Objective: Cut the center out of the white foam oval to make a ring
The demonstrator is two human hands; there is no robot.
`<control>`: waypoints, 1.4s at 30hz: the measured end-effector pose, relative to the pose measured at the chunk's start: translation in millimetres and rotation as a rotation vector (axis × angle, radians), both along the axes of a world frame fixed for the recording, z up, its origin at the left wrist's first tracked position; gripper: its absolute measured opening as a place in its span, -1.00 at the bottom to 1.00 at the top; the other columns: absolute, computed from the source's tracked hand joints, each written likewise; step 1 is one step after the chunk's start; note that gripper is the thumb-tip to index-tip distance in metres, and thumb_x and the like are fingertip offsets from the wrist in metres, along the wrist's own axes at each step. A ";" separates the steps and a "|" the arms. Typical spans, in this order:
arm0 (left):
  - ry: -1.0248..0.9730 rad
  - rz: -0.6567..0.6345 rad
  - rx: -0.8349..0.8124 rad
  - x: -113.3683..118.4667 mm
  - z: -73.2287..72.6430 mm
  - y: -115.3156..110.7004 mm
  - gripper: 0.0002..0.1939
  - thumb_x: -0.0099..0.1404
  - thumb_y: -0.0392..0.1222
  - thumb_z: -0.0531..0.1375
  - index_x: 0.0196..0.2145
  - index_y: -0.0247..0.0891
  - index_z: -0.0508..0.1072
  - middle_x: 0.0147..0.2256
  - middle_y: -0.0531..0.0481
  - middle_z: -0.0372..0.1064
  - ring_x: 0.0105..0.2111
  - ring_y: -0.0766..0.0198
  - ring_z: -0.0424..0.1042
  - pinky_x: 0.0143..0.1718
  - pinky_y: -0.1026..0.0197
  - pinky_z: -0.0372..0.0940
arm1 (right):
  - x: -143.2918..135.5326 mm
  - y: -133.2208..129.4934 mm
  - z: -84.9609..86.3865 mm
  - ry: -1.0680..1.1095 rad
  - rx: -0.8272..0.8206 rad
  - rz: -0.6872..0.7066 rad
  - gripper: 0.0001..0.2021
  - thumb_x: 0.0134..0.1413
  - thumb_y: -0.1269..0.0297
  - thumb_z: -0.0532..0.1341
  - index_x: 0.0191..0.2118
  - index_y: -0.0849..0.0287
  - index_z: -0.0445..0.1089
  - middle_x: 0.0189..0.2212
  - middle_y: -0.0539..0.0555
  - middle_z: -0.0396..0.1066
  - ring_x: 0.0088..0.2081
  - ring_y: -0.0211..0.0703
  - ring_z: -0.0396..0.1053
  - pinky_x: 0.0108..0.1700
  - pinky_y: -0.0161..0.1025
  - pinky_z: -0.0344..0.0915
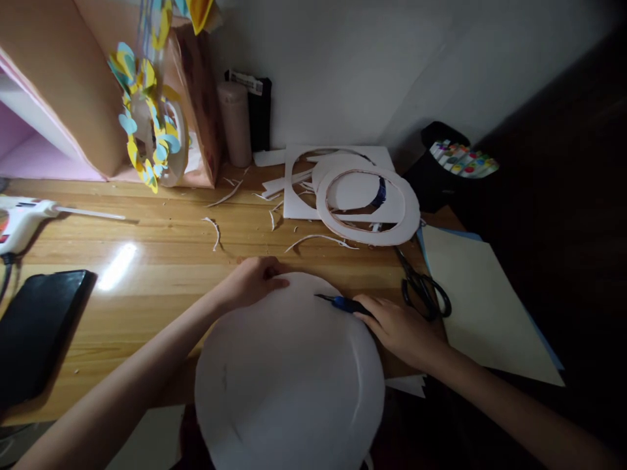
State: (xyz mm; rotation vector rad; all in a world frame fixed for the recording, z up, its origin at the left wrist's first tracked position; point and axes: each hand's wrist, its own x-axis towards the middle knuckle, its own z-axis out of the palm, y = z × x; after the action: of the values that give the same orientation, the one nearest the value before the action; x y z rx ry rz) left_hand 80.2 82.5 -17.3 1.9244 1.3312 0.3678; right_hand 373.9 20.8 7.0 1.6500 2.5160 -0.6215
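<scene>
While large white round foam-board disc (289, 378) lies nearest you, overhanging wooden desk (161, 254) edge, your left hand (252, 281) presses flat on its far-left rim, fingers curled over edge. Your right hand (399, 326) pinches blue-handled craft knife (340, 302), blade tip on disc's upper right surface. Black scissors (424, 287) lie just beside right hand, on cream paper sheet (484, 307). Farther back: white foam-board ring (367, 205) atop cut-out square, curled trimmings around. Far left, white glue gun (24, 219).

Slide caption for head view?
Left hand steadies white foam disc; right hand holds blue craft knife on it.
</scene>
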 end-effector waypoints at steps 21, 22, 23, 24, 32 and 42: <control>0.074 0.161 0.180 -0.1 -15.0 -4.9 -0.85 0.26 -0.07 0.15 -0.31 -0.20 0.32 -0.40 0.01 0.41 -0.41 0.20 0.37 -0.44 0.21 0.11 | -52.2 42.5 18.9 -0.246 0.369 0.395 -0.81 0.20 0.38 0.12 -0.07 0.18 0.35 -0.41 0.03 0.46 -0.36 -0.17 0.41 -0.42 -0.26 0.08; 0.076 0.163 0.181 -0.1 -15.7 -4.6 -0.85 0.26 -0.08 0.15 -0.32 -0.20 0.33 -0.40 0.01 0.41 -0.41 0.20 0.37 -0.45 0.21 0.11 | -53.1 43.4 18.4 -0.261 0.396 0.423 -0.78 0.18 0.43 0.12 -0.06 0.19 0.35 -0.41 0.04 0.45 -0.36 -0.18 0.40 -0.41 -0.26 0.08; 0.077 0.165 0.182 -0.1 -16.2 -4.4 -0.85 0.25 -0.08 0.15 -0.33 -0.20 0.33 -0.41 0.01 0.41 -0.41 0.20 0.37 -0.45 0.21 0.10 | -53.7 43.9 18.4 -0.277 0.411 0.449 -0.75 0.16 0.46 0.12 -0.04 0.20 0.34 -0.41 0.04 0.44 -0.36 -0.18 0.40 -0.40 -0.26 0.08; 0.078 0.165 0.183 -0.1 -16.6 -4.3 -0.86 0.25 -0.08 0.15 -0.33 -0.20 0.33 -0.41 0.01 0.41 -0.41 0.19 0.37 -0.45 0.21 0.10 | -53.8 44.0 18.8 -0.291 0.414 0.467 -0.74 0.14 0.48 0.12 -0.04 0.21 0.34 -0.42 0.04 0.44 -0.37 -0.18 0.39 -0.40 -0.26 0.08; 0.083 0.166 0.186 -0.1 -15.4 -5.5 -0.85 0.25 -0.07 0.15 -0.34 -0.19 0.33 -0.41 0.02 0.40 -0.41 0.20 0.36 -0.43 0.21 0.11 | -38.1 31.5 31.7 -0.405 0.191 0.281 -0.83 0.27 0.31 0.04 -0.17 0.16 0.36 -0.43 0.05 0.48 -0.42 -0.15 0.45 -0.51 -0.26 0.02; 0.099 0.184 0.181 0.5 -15.0 -5.0 -0.82 0.23 -0.03 0.14 -0.34 -0.18 0.33 -0.42 0.02 0.38 -0.42 0.19 0.35 -0.41 0.20 0.13 | -19.9 17.8 44.2 -0.474 0.015 0.089 -0.81 0.28 0.27 0.00 -0.18 0.11 0.34 -0.39 0.04 0.53 -0.39 -0.05 0.48 -0.51 -0.26 -0.05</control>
State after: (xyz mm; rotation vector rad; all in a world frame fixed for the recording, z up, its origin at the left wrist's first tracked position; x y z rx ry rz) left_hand 80.8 77.5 -32.3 1.9941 1.5935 0.5051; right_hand 354.0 38.6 51.3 1.4652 2.2326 -0.1728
